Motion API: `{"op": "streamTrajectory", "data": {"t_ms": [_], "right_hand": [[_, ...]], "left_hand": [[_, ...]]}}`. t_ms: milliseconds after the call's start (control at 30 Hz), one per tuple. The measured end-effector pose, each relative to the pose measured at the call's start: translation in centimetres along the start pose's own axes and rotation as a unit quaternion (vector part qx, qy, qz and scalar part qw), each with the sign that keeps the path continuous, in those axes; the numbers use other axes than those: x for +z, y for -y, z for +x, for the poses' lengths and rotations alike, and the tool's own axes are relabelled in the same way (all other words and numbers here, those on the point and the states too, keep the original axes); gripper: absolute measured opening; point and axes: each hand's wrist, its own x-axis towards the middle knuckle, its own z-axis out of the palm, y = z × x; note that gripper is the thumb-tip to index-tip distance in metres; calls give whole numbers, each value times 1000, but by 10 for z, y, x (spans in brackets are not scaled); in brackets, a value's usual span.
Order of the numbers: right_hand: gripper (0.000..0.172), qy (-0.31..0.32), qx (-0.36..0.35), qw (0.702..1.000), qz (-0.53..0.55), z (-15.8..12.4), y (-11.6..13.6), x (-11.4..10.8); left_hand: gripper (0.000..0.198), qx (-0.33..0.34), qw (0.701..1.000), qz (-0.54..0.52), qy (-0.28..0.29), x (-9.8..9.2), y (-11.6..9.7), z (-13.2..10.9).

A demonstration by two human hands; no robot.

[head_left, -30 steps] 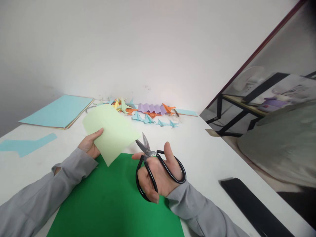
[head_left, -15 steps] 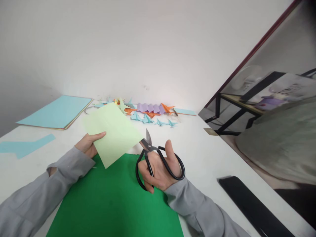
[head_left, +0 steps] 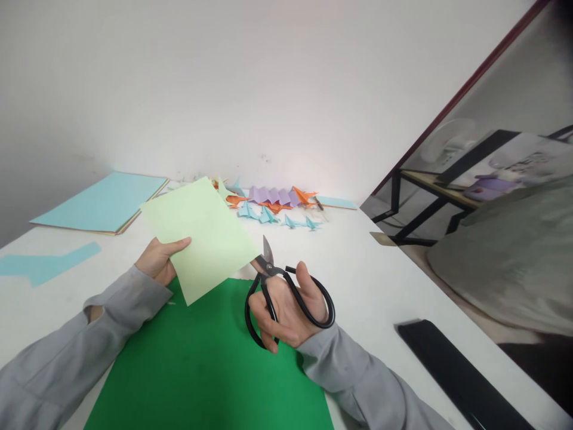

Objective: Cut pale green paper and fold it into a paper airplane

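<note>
My left hand (head_left: 159, 261) pinches the left edge of a pale green paper sheet (head_left: 201, 233) and holds it up above the table. Black-handled scissors (head_left: 282, 292) are gripped in my right hand (head_left: 286, 310), thumb through one loop and fingers through the other. The scissor blades meet the sheet's lower right edge. Under both hands lies a large dark green sheet (head_left: 206, 364) on the white table (head_left: 367, 280).
Folded paper shapes in orange, purple and light blue (head_left: 273, 203) lie along the far table edge by the wall. A stack of light blue sheets (head_left: 102, 203) sits far left, a blue offcut (head_left: 45, 266) nearer. A black flat object (head_left: 452, 370) lies at the right edge.
The pale green sheet has tilted up and shifted slightly left. The scissors moved onto its right edge and the blades came closer together.
</note>
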Motion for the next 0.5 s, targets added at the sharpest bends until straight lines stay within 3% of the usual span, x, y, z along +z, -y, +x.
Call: {"op": "streamTrajectory", "data": {"t_ms": [167, 267, 367, 500], "right_hand": [[83, -12, 1, 1000, 27, 0, -6, -4], [83, -16, -5, 999, 37, 0, -7, -3], [77, -26, -7, 999, 26, 2, -7, -1], [75, -53, -30, 998, 11, 5, -6, 1]], "left_hand": [[68, -15, 1000, 10, 3, -1, -1, 0], [58, -69, 998, 11, -7, -2, -3, 0], [47, -102, 994, -41, -7, 0, -5, -3], [49, -95, 990, -106, -11, 6, -4, -9]]}}
